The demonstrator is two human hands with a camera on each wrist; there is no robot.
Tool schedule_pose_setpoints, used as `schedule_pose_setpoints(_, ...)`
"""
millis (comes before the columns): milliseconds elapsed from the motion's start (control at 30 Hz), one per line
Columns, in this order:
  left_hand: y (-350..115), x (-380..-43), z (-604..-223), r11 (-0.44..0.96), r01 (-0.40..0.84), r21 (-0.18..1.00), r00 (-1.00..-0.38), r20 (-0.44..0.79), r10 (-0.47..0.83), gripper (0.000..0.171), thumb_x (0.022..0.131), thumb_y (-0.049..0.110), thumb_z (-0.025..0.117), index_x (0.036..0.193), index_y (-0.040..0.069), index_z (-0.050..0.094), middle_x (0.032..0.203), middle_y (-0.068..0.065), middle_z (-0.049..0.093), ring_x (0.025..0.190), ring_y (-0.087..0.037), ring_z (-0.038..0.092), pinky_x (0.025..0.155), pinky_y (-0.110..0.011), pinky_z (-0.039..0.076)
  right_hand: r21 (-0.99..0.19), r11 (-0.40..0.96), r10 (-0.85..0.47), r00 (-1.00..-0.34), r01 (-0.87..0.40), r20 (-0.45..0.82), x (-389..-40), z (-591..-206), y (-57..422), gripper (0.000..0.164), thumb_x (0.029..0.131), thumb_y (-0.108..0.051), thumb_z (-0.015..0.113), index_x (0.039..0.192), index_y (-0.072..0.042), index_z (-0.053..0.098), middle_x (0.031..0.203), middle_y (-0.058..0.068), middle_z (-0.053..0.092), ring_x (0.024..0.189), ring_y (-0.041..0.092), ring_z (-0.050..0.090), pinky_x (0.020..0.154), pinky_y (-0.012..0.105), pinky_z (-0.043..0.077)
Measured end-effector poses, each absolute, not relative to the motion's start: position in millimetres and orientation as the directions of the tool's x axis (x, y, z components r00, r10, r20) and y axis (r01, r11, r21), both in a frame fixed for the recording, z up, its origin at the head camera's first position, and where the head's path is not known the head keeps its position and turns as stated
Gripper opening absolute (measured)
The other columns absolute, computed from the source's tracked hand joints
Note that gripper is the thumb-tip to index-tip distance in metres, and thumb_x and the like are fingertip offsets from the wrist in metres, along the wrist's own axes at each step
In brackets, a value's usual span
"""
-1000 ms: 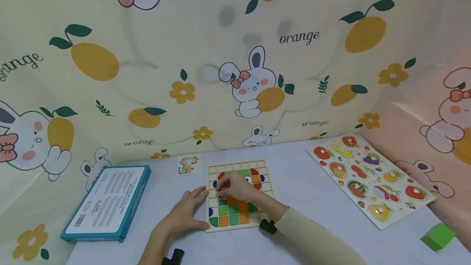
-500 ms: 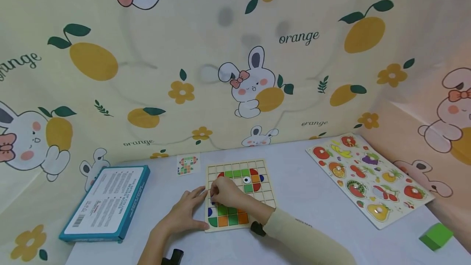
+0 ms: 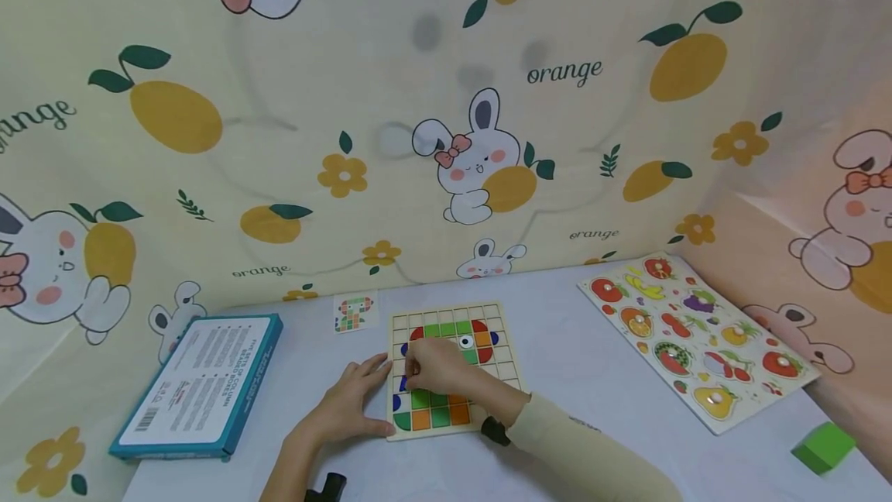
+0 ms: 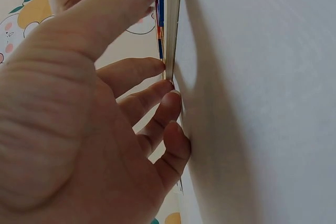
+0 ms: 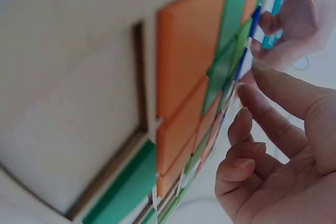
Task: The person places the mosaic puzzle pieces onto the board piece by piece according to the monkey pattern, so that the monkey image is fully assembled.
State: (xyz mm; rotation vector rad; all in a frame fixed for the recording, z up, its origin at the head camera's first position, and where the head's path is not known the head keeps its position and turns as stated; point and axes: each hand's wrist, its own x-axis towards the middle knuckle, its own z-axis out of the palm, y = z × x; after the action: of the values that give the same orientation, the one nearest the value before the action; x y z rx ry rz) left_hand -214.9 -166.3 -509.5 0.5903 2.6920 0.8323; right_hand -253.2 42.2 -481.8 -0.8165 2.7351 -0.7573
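Observation:
A square wooden grid board lies on the table, bearing red, green, orange and blue tiles, with an eye tile near its top. My left hand rests along the board's left edge, fingers spread and thumb at the near corner. In the left wrist view the fingertips touch the board's side. Over the board's left part, my right hand has thumb and forefinger at a blue-and-white tile, seemingly pinching it. Its other fingers are curled. The right hand covers the board's middle.
Behind the board lies a small pattern card. A blue-edged box is at the left. On the right are a fruit puzzle board and a green block. A patterned cloth hangs behind the table.
My right hand has moved left over the board since a second ago, then slightly back right, with a blue tile showing below its fingertips. The left hand stays at the board's edge.

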Motion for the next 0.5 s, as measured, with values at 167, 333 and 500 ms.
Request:
schedule_pose_setpoints(167,-166.6,-215.2,-509.3,0.749,0.306,0.588,-0.883,-0.118,0.453,0.104,0.067,0.056,0.087,0.15,0.01,0.045,0.159,-0.008,0.033,0.12,-0.023,0.039,0.102,-0.056,0.044,-0.499,0.707,-0.594,-0.803,-0.501,-0.035,-250.3,-483.5,36.9,0.01,0.085,-0.014,0.08,0.078,-0.016,0.073,0.067,-0.013,0.055,0.063,0.005,0.049,0.059,0.02,0.042)
schedule_pose_setpoints(333,-166.7,-215.4,-510.0,0.742,0.323,0.588,-0.879,-0.103,0.465,0.104,0.068,0.055,0.087,0.15,0.008,0.044,0.159,-0.008,0.033,0.119,-0.023,0.04,0.101,-0.056,0.044,-0.495,0.701,-0.607,-0.794,-0.514,-0.034,-246.7,-481.0,33.1,0.011,0.087,-0.014,0.078,0.077,-0.015,0.073,0.068,-0.012,0.055,0.063,0.005,0.05,0.059,0.019,0.043)
schedule_pose_setpoints(500,-166.3,-214.8,-508.5,0.744,0.319,0.587,-0.88,-0.107,0.462,0.105,0.067,0.054,0.087,0.15,0.008,0.044,0.16,-0.008,0.033,0.119,-0.023,0.04,0.102,-0.056,0.044,-0.518,0.703,-0.585,-0.811,-0.487,-0.032,-246.9,-480.6,37.6,0.008,0.089,-0.018,0.076,0.081,-0.016,0.074,0.068,-0.012,0.055,0.064,0.005,0.049,0.059,0.019,0.043)
